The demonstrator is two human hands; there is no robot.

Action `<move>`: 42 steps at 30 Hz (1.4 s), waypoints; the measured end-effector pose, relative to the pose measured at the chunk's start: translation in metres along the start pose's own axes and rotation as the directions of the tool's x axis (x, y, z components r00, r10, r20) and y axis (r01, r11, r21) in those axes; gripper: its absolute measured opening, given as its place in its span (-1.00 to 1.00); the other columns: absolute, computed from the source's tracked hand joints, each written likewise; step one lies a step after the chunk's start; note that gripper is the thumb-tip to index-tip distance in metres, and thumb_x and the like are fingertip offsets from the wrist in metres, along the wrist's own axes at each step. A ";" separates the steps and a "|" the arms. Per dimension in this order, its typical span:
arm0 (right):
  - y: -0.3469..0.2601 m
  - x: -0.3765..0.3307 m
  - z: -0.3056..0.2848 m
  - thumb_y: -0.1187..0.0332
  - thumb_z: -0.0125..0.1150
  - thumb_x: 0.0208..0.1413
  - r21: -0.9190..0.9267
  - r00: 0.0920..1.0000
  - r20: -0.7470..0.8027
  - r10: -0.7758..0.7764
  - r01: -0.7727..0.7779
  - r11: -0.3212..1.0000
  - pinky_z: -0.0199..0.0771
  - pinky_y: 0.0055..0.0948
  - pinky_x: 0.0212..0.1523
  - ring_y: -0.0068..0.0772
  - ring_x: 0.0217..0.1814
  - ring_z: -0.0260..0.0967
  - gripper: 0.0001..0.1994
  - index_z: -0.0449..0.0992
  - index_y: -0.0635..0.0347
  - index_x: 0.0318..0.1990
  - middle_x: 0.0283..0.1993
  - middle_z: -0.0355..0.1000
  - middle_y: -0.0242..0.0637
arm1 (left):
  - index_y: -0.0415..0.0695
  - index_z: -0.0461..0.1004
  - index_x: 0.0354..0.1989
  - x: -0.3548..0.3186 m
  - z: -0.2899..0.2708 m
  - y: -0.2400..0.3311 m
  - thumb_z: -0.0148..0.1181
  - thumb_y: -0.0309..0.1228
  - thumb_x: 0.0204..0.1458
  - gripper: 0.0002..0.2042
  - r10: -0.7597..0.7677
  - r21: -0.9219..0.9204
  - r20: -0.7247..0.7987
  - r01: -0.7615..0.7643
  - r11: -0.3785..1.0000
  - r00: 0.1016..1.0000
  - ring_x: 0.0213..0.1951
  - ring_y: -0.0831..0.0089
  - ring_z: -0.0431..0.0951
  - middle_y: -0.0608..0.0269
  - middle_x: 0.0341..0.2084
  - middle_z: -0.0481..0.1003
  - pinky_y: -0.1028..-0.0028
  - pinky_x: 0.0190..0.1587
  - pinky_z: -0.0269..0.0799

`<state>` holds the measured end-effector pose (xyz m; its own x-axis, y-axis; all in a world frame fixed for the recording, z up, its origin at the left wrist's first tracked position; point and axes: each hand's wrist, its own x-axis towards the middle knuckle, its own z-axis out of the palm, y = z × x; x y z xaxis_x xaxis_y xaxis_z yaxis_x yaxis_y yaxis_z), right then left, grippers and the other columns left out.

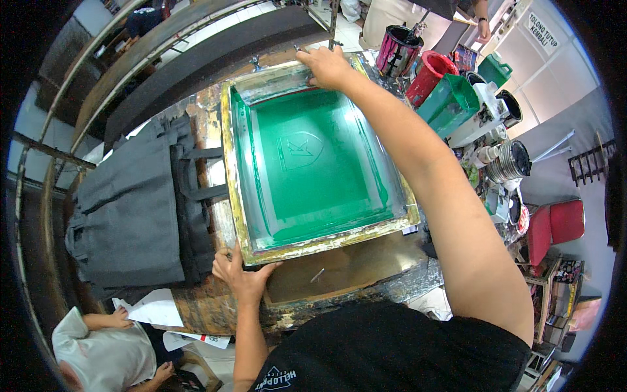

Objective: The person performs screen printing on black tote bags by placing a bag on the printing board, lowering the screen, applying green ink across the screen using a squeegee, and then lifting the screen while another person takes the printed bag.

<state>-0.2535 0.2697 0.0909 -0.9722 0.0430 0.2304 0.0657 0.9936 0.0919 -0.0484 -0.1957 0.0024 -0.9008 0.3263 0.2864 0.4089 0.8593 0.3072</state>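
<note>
I have both grips, left hand [240, 274] and right hand [330, 67], grasping the screen frame [243, 215]; dark bags [130, 209] lie left, paint cans [431, 75] right.

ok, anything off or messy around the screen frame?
Nothing spilled. The screen frame is stained and paint-crusted along its wooden edges. Left hand grips the near corner, right hand the far edge. Dark bags lie stacked unevenly alongside.

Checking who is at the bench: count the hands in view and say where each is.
5. Left hand grips the screen frame at its near corner; right hand its far edge. A seated person's two hands are lower left. Another person's hand is top right; more may be hidden.
</note>
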 end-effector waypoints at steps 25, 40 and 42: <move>-0.022 -0.031 0.039 0.41 0.16 0.17 -0.107 0.935 -0.354 -0.023 -0.016 0.994 0.27 0.06 0.08 -0.15 0.07 0.45 -0.69 0.48 -0.10 0.07 -0.05 0.50 -0.29 | -0.20 0.57 -0.29 0.357 0.094 0.106 0.04 0.31 0.17 -0.33 0.493 0.166 -0.206 -0.467 0.869 0.845 -0.14 0.02 0.60 0.05 -0.22 0.59 0.10 -0.12 0.55; -0.097 -0.208 -0.029 0.38 0.40 -0.07 -0.041 0.979 -0.201 -0.014 0.006 0.999 0.22 -0.09 -0.03 -0.21 -0.02 0.41 -0.58 0.45 -0.06 0.00 -0.14 0.44 -0.35 | -0.15 0.46 -0.46 0.171 0.027 0.103 0.25 0.20 0.05 -0.45 0.533 0.136 -0.159 -0.516 0.845 0.831 -0.38 0.14 0.52 0.15 -0.45 0.47 0.22 -0.35 0.46; -0.110 -0.238 -0.041 0.40 0.38 -0.07 0.001 0.983 -0.181 -0.006 0.006 1.000 0.20 -0.11 -0.04 -0.22 -0.05 0.39 -0.59 0.45 -0.06 -0.02 -0.17 0.42 -0.35 | -0.14 0.44 -0.47 0.139 0.013 0.103 0.29 0.19 0.02 -0.46 0.527 0.099 -0.150 -0.518 0.850 0.836 -0.40 0.17 0.50 0.17 -0.47 0.44 0.24 -0.36 0.45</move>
<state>-0.0199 0.1456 0.0655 -0.9158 0.0173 0.4012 0.0591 0.9940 0.0921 -0.1336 -0.0560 0.0618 -0.5161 0.6666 0.5379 0.7995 0.6002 0.0232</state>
